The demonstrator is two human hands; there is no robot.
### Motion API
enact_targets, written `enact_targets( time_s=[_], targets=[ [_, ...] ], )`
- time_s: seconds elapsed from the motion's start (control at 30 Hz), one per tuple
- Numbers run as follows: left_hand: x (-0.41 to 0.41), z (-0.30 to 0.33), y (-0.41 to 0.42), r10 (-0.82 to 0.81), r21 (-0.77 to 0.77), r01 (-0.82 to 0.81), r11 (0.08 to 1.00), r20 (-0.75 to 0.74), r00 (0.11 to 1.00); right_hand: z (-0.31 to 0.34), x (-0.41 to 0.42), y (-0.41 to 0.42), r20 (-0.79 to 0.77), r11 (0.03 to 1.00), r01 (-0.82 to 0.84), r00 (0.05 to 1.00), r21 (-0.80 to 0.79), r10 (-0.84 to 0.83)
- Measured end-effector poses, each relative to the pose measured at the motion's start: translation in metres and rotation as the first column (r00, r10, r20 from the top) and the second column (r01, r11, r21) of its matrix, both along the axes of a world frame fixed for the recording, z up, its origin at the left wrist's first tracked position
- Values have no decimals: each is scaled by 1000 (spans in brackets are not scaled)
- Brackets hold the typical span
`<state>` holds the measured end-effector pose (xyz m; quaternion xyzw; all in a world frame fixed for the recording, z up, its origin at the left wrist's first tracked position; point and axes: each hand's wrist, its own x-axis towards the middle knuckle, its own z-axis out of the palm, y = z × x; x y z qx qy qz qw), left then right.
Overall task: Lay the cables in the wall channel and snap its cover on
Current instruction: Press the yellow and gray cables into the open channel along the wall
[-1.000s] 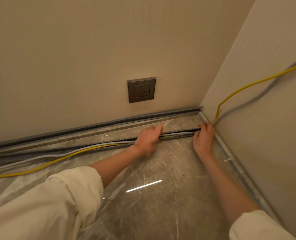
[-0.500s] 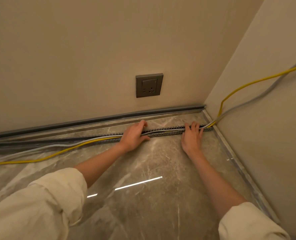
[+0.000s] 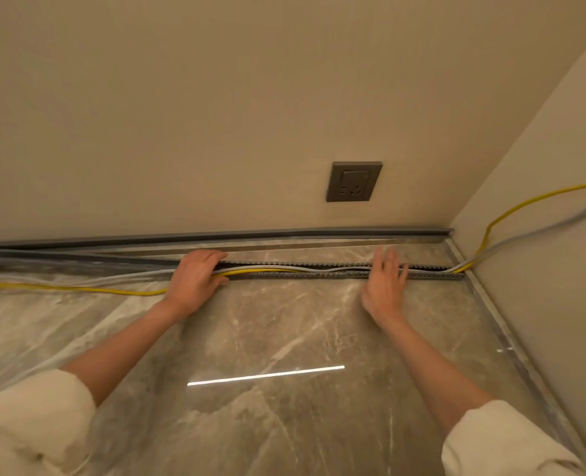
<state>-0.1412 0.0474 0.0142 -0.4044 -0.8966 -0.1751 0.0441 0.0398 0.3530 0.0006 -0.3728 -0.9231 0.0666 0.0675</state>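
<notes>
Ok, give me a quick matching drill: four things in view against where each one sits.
Things:
1. yellow cable
2. dark grey wall socket
3. left hand
4. right hand

Places:
A. on the beige wall above the channel
B. open, over the slotted grey channel toward the corner
C. on the cables at the channel's left end
D. partly in the channel, partly loose on the floor

Pairs: 1-D, 2-A, 3-C, 4-B

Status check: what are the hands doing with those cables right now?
Left hand gripping cables at channel. Right hand open over channel. Cables partly in, rest loose on floor. No cover on.
</notes>
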Motion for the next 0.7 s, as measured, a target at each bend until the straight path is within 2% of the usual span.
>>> enact_targets(
  time_s=[0.07,0.17,0.27,0.37,0.5,0.6,0.7],
  targets=[
    [-4,3,-15,14,10,-14,1000,-3,1000,1,-13,-29,-60,973,-229,971,10,230],
    [-10,5,-32,12,22,-11,1000,-16,1000,7,-39,-74,-85,842,-539,838,12,538],
    [-16,7,-44,-1,19,1,1000,-14,1000,10,-69,-116,-51,711,-703,709,25,703],
    [-23,5,-57,-62,-32,62,998,-23,998,7,-93,-151,-45,690,-722,688,53,724],
    [-28,-5,-73,-80,-193,67,979,-60,995,1,-107,-168,-42,731,-678,730,76,682],
    [-37,-10,-86,-107,-256,69,964,-138,985,1,-112,-168,-88,756,-652,751,63,655],
    [-45,-8,-97,-153,-300,101,949,-153,976,2,-115,-167,-124,770,-636,761,55,637]
  ],
)
